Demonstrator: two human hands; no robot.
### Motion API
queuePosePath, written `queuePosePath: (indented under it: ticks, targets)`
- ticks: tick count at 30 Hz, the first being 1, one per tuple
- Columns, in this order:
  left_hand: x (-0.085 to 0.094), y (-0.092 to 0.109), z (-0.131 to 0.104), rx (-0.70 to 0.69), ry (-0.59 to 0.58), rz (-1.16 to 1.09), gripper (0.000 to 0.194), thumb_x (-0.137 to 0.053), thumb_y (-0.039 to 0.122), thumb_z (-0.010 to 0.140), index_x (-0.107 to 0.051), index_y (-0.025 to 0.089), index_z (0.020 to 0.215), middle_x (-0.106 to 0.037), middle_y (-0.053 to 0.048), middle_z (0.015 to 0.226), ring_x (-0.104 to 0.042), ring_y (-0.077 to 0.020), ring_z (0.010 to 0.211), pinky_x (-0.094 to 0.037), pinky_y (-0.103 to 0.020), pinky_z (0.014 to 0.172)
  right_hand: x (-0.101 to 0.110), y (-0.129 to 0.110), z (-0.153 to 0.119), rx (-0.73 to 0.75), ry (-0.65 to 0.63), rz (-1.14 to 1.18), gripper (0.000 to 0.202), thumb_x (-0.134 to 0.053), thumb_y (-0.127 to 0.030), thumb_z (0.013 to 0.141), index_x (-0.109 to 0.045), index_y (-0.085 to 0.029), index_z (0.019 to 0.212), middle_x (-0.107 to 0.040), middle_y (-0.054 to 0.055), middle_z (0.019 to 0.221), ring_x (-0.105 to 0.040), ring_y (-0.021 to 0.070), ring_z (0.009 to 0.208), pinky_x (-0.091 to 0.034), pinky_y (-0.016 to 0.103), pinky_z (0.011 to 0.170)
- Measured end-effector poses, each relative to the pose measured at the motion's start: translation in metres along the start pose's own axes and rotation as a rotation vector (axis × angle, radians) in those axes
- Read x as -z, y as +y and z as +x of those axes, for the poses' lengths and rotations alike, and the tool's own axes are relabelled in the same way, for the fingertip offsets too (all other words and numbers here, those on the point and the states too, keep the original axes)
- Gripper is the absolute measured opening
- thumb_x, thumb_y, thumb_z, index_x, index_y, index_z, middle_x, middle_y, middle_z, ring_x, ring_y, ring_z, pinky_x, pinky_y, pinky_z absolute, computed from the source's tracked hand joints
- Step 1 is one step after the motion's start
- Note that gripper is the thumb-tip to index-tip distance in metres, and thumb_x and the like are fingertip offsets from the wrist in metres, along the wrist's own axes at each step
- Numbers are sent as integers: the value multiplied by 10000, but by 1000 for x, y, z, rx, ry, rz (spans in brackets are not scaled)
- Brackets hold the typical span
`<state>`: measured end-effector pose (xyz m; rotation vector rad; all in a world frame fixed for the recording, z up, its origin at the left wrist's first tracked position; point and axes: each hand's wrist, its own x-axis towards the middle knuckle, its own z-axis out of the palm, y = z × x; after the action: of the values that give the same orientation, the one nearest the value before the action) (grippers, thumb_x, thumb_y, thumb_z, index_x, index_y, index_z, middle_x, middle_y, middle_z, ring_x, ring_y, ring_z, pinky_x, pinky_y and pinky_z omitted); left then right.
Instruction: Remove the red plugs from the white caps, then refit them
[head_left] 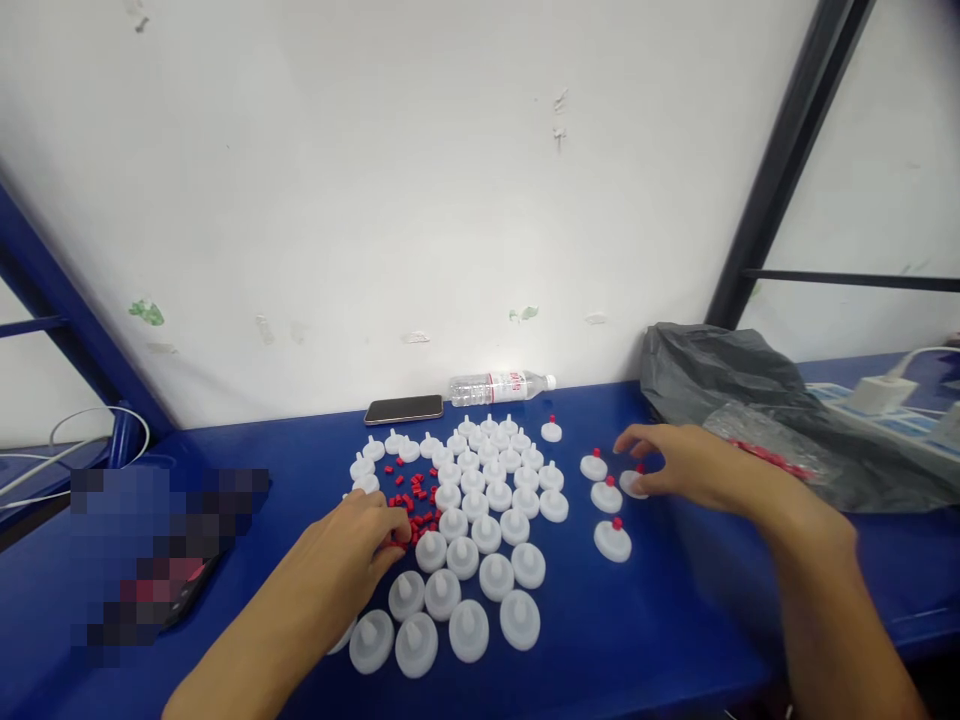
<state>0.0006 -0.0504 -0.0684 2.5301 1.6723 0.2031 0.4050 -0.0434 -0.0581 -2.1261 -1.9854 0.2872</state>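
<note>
My left hand (367,530) reaches into a pile of small red caps (417,487), its fingers drawn together around red at the fingertips. How many caps it pinches is hidden. Several white round nozzle lids (472,480) stand spout-up around and right of the pile. Farther right, my right hand (667,460) is over a white lid with a red tip (632,484); its fingers are apart and the thumb is at that lid, partly covering it. Other red-tipped lids (613,540) stand just left of this hand.
A phone (405,409) and a clear plastic bottle (502,387) lie along the wall at the back of the blue table (660,610). At right are a grey plastic bag (712,370), a clear bag of red pieces (772,455) and a power strip (847,405). A blurred dark object (187,540) lies at left.
</note>
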Motion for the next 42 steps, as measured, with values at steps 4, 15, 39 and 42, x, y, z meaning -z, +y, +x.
queuePosePath:
  ticks: [4,15,39,42]
  targets:
    - [1,2,1,10,-33,8,270,-512,152,896,-758,260,871,-716,-60,940,-658,-261,944,-435,-325,729,14,-20,-22,50,165,-9,371,-715,-309,782,-724,-309,1153,-783,37,1116,-732,300,973,-515,372,769]
    - [23,12,-10,-7,85,-2,247,-434,309,943,-675,254,950,-703,-33,882,-660,-235,801,-448,-346,720,-14,-120,-57,433,-120,135,152,-788,-199,828,-778,-283,954,-796,-18,833,-720,210,798,-392,271,607]
    - [20,48,-18,-410,385,-326,186,-600,208,998,-739,274,1103,-743,45,915,-678,-82,712,-461,-155,539,-14,-135,-64,614,-33,361,241,-669,-440,987,-513,-343,1144,-643,-48,1115,-601,196,1045,-444,324,847]
    - [17,48,-17,-422,415,-329,198,-618,199,985,-747,279,1111,-753,43,926,-679,-82,688,-467,-161,542,-14,-137,-64,641,-29,391,267,-697,-454,968,-510,-330,1113,-641,-53,1107,-604,188,1036,-443,312,840]
